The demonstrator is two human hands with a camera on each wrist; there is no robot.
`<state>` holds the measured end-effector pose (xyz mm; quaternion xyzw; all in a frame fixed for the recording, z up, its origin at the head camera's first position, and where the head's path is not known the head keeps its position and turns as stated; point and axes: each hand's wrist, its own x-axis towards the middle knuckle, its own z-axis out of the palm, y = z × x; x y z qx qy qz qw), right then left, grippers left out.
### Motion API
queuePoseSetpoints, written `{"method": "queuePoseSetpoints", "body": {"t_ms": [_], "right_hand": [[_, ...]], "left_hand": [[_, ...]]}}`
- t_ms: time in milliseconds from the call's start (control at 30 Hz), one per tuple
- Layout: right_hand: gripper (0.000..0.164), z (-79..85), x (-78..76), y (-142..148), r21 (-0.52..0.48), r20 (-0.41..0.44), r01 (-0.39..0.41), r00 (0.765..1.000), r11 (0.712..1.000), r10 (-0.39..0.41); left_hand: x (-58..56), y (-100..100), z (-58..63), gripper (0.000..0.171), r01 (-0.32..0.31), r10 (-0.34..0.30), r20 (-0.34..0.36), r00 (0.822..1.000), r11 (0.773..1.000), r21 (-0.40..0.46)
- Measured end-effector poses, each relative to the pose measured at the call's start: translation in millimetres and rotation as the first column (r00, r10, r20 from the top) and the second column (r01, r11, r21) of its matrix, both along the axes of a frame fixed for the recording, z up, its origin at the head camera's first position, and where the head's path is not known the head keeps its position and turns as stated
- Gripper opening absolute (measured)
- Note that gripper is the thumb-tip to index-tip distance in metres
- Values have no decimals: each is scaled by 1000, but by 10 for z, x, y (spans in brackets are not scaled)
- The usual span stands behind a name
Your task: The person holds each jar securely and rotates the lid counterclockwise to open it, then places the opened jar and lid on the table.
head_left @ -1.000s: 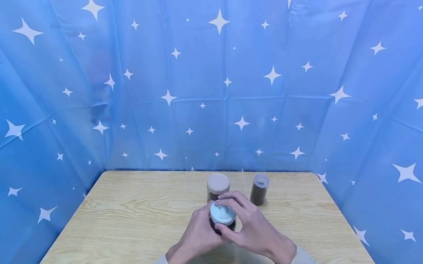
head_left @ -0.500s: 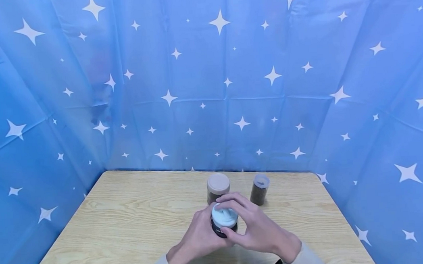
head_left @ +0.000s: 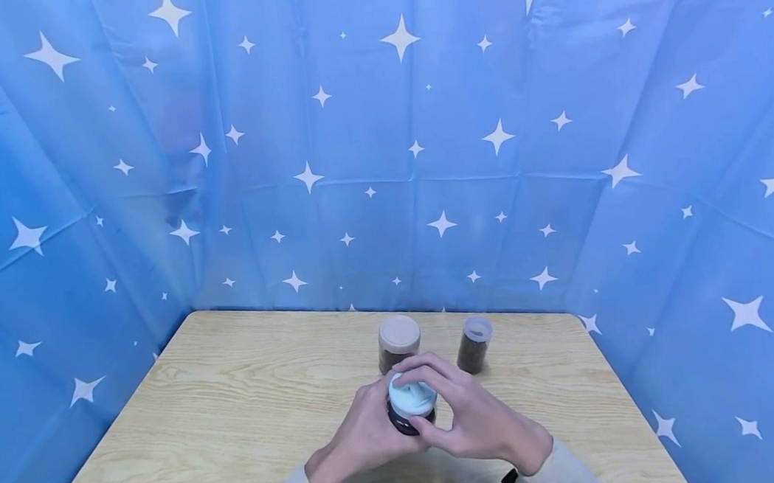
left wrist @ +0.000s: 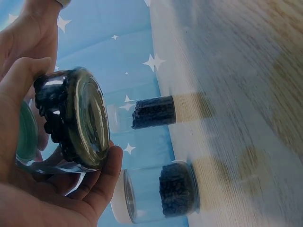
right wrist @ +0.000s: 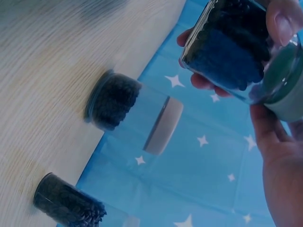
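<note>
A clear jar (left wrist: pixel 59 118) partly filled with dark, bean-like pieces is held off the table, its base showing in the left wrist view. My left hand (head_left: pixel 370 429) grips the body, fingers wrapped around it. On top is a pale blue-green lid (head_left: pixel 413 398), which my right hand (head_left: pixel 467 408) holds by the rim with thumb and curled fingers. In the right wrist view that lid (right wrist: pixel 288 100) sits on the jar's mouth; whether it is loose or tight cannot be seen.
Just beyond my hands stands a wide jar (head_left: pixel 399 334) with a whitish lid and dark contents. To its right is a narrower jar (head_left: pixel 473 347) with a translucent lid. Both stand on the wood-grain table (head_left: pixel 237 398), backed by a blue star-patterned curtain (head_left: pixel 367 139).
The held jar and my right hand have shifted slightly right and toward me. My left hand is nearly still. Both standing jars have stayed in place.
</note>
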<state>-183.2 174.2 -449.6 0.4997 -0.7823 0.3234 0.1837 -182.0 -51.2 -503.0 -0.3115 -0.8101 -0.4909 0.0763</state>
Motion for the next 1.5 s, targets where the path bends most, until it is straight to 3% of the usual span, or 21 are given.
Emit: {"method": "queuePoseSetpoints", "body": {"t_ms": [433, 733, 933, 1100, 1267, 1500], "right_hand": [[48, 6, 44, 8, 15, 27, 8, 1000, 1000, -8], [53, -8, 41, -1, 28, -14, 47, 999, 998, -47], [64, -31, 36, -22, -42, -36, 121, 992, 992, -123], [72, -38, 62, -49, -79, -6, 205, 979, 976, -206], [79, -61, 99, -99, -84, 20, 290, 957, 953, -289], [76, -115, 117, -170, -99, 18, 332, 943, 938, -332]], "left_hand": [[17, 1, 11, 81, -5, 4, 11, 1000, 1000, 12], [-2, -1, -1, 74, -16, 16, -15, 1000, 1000, 14], [-11, -3, 19, 72, -82, 81, 34, 996, 997, 16], [-22, 4, 42, 70, -124, 123, 66, 990, 992, 8], [-39, 22, 47, 70, -156, 156, 35, 987, 988, -5], [-43, 55, 20, 68, -173, 173, -22, 985, 985, -13]]}}
